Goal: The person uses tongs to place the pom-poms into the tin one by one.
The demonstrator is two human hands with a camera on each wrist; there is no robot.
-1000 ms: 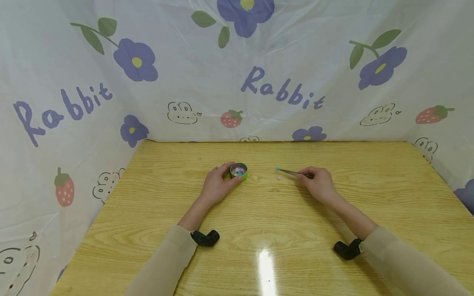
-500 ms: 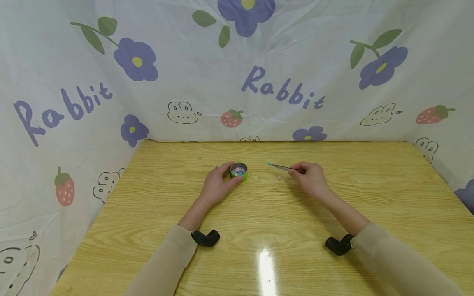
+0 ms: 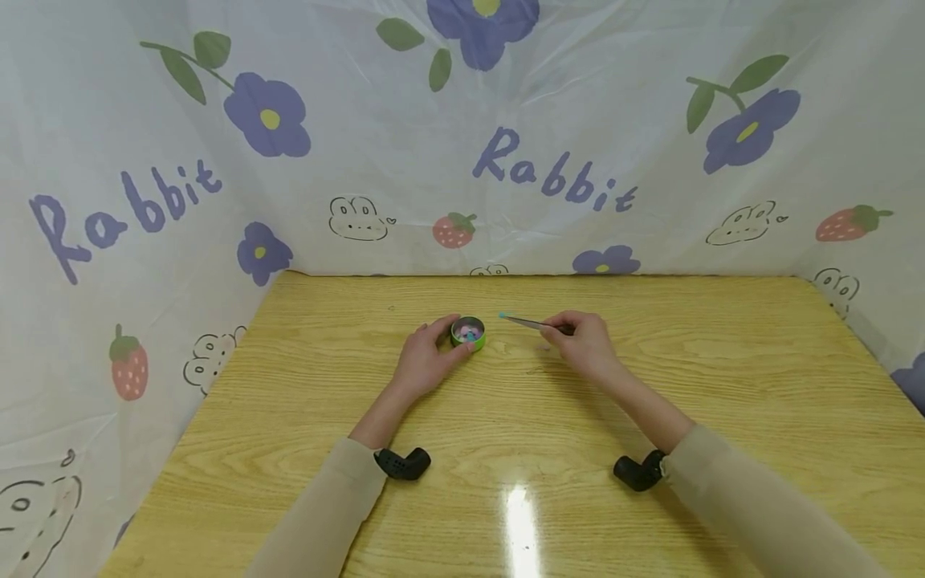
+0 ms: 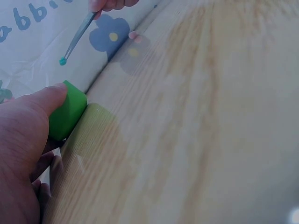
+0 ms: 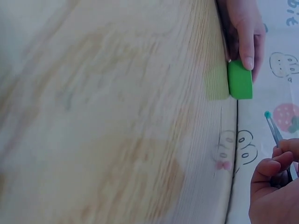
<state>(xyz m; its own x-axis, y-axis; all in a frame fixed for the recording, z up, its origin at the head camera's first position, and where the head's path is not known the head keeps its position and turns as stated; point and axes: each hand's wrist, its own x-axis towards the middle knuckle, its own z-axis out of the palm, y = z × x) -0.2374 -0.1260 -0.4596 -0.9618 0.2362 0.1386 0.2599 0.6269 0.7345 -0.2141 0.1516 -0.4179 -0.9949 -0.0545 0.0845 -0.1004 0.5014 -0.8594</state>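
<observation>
My left hand [image 3: 425, 357] grips a small round green tin [image 3: 478, 344] on the table, thumb at its near side and fingers round the far side. Several pink, purple and teal beads [image 3: 468, 331] lie inside it. Metal tweezers [image 3: 527, 323] are pinched in my right hand [image 3: 588, 345], pointing left. A teal bead [image 4: 62, 61] sits between their tips, raised above the table and a short way right of the tin in the head view. On the table near the right hand lies a pink bead [image 4: 134, 35], also visible in the right wrist view.
The wood-grain table [image 3: 462, 425] ends at a back edge against a white curtain [image 3: 405, 144] printed with flowers, rabbits and strawberries. Black wrist devices [image 3: 403, 464] sit at both sleeve cuffs. Light glares off the table's front.
My right hand has moved left and slightly away from me, bringing the tweezers and teal bead up closer to the tin. The left hand and tin have stayed in place.
</observation>
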